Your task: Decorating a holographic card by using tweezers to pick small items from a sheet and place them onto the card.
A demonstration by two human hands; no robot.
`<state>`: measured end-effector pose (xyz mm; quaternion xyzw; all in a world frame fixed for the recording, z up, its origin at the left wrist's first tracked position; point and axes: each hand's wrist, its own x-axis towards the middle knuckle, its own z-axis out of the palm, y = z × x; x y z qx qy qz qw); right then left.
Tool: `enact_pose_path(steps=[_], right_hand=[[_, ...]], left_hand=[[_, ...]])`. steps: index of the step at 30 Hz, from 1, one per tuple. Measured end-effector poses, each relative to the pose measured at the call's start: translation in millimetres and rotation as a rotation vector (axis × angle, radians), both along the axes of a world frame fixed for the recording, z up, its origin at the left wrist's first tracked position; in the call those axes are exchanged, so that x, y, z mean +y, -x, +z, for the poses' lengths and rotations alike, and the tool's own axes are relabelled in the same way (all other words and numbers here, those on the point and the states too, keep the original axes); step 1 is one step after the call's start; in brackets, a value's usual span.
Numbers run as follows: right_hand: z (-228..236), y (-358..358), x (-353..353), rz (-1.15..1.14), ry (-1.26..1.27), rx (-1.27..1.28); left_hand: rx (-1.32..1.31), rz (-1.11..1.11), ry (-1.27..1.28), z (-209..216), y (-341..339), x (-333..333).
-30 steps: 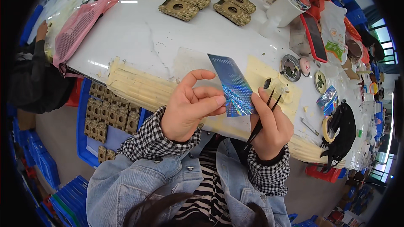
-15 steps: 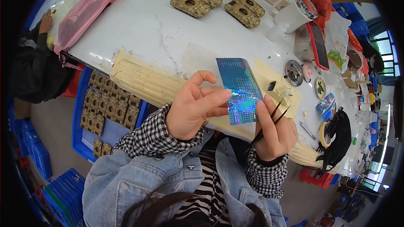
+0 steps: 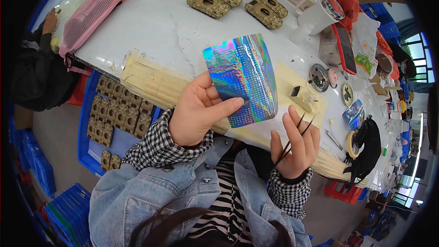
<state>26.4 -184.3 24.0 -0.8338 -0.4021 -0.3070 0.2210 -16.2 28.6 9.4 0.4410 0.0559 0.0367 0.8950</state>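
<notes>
Between thumb and fingers, my left hand (image 3: pixel 196 112) grips a shiny holographic sticker sheet (image 3: pixel 242 77) printed with rows of tiny marks. The sheet curls slightly and is raised over the table's near edge. My right hand (image 3: pixel 297 144) has let the sheet go and holds black tweezers (image 3: pixel 292 141), their two tips apart and pointing up and away. Just beyond those tips, a small pale yellow block (image 3: pixel 307 98) with a dark face sits on a yellowish sheet (image 3: pixel 286 75) on the table.
Several camouflage toy tank hulls (image 3: pixel 215 2) stand at the back; others fill a blue tray (image 3: pixel 93 153) at lower left. A pink mesh bag (image 3: pixel 93 18) lies left, near another person's arm. To the right are a white mug (image 3: pixel 320 16), a red-edged phone (image 3: pixel 345 48) and a black bag (image 3: pixel 366 151).
My right hand has released the sheet and drawn slightly down, tweezers still in it. The sheet has turned in my left hand and moved up and left, now showing brighter rainbow colours.
</notes>
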Motion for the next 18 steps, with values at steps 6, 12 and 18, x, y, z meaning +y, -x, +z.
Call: enact_pose_path(steps=[6, 12, 18], right_hand=[[-1.2, 16.8, -16.4, 0.062, -0.404, 0.414], [2.5, 15.6, -27.1, 0.342, -0.86, 1.032], [3.8, 38.1, -63.7, 0.217, -0.988, 1.173]], left_hand=[[-0.009, -0.164, 0.025, 7.3, 6.1, 13.5], [0.005, -0.715, 0.104, 9.9, 13.0, 0.1], [0.063, -0.806, -0.095, 2.9, 14.8, -22.1]])
